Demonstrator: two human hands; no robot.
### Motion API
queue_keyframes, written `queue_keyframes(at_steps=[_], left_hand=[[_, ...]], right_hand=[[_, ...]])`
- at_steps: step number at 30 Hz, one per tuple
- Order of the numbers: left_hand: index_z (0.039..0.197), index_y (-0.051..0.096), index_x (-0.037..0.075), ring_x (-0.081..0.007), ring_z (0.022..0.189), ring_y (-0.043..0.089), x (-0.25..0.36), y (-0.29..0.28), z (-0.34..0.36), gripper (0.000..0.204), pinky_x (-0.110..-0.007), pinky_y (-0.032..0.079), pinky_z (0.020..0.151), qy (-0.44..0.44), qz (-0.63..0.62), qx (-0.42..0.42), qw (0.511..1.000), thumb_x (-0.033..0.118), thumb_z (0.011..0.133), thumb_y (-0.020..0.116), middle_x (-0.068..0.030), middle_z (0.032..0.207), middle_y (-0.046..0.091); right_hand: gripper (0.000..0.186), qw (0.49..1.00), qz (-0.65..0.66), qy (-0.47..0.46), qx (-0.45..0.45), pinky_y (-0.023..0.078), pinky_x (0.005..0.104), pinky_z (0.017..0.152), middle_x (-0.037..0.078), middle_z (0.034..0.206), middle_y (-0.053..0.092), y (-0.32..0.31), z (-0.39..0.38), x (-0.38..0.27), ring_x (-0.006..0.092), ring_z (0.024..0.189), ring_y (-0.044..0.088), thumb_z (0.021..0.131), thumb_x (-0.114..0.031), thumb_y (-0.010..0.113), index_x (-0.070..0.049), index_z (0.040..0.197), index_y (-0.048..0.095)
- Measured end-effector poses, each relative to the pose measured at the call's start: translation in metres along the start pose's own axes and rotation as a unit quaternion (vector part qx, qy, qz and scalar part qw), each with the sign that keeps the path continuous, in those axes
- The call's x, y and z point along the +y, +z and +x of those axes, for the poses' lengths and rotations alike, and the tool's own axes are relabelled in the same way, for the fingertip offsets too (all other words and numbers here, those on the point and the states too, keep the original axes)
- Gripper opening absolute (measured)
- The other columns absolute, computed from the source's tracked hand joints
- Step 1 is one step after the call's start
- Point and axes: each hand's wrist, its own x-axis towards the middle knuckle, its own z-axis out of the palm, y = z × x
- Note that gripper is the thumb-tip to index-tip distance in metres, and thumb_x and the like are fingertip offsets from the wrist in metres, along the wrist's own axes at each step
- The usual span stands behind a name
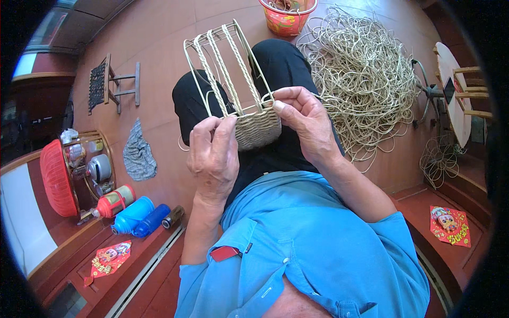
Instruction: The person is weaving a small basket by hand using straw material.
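A half-woven wicker basket point(258, 131) rests on my lap between the dark-trousered knees. Its near end is tightly woven in pale tan cord. From there, bare wire frame rods and several twisted cord strips point(216, 66) stretch away to the far end. My left hand point(213, 156) is closed, thumb and fingertips pinching the left corner of the woven edge. At the right corner my right hand point(303, 121) pinches the same edge between thumb and forefinger. Whether a loose cord end lies in either pinch is too small to tell.
A big heap of loose pale cord point(366, 79) covers the floor at right, near a red patterned bucket point(289, 18). A small stool point(114, 85) and a crumpled cloth point(139, 151) are at left. Flasks point(133, 214) stand by a rack with a red basket point(57, 177). A round-topped stand point(453, 93) is far right.
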Motion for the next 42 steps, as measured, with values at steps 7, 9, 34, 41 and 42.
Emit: queue_keyframes(at_steps=[7,9,34,41,42], left_hand=[[0.118,0.075,0.008,-0.0312,0.099,0.07,0.008,-0.005,0.0,0.035,-0.041,0.057,0.084,-0.026,-0.007,-0.038,0.999,-0.011,0.089,0.07,-0.0115,0.107,0.067],[0.118,0.075,0.007,-0.029,0.098,0.07,0.003,-0.013,0.005,0.033,-0.039,0.057,0.083,-0.034,-0.037,-0.055,0.997,-0.011,0.092,0.067,-0.0114,0.108,0.067],[0.101,0.07,0.006,-0.0353,0.095,0.066,0.02,0.005,0.063,0.017,-0.047,0.052,0.085,0.034,-0.105,-0.16,0.981,0.006,0.087,0.08,-0.0121,0.096,0.065],[0.097,0.067,0.005,-0.0355,0.099,0.065,0.029,0.001,0.07,0.017,-0.048,0.052,0.087,0.048,-0.091,-0.186,0.977,0.004,0.086,0.079,-0.0131,0.098,0.063],[0.097,0.067,0.005,-0.0355,0.099,0.065,0.03,0.001,0.071,0.017,-0.048,0.052,0.087,0.054,-0.088,-0.182,0.978,0.004,0.086,0.079,-0.0131,0.098,0.063]], right_hand=[[0.026,1.0,-0.008,0.011,0.003,0.054,0.025,0.091,0.004,0.11,0.074,-0.002,-0.001,-0.002,0.0081,0.1,0.068,0.105,-0.012,0.073,0.0,0.127,0.064],[0.027,1.0,-0.006,0.008,-0.002,0.054,0.0252,0.092,0.005,0.11,0.074,-0.002,0.0,-0.002,0.0084,0.1,0.068,0.105,-0.012,0.073,0.0,0.127,0.063],[0.042,0.989,0.097,0.063,-0.094,0.047,0.0237,0.092,-0.001,0.115,0.067,-0.012,0.013,0.01,0.0054,0.102,0.061,0.106,-0.018,0.068,-0.006,0.144,0.052],[0.036,0.981,0.129,0.082,-0.118,0.049,0.027,0.102,0.0,0.118,0.068,-0.02,0.015,0.013,0.0095,0.112,0.065,0.106,-0.015,0.069,-0.008,0.138,0.054],[0.036,0.982,0.128,0.079,-0.113,0.049,0.0263,0.098,0.001,0.117,0.068,-0.021,0.015,0.015,0.0087,0.11,0.064,0.106,-0.015,0.069,-0.007,0.138,0.055]])
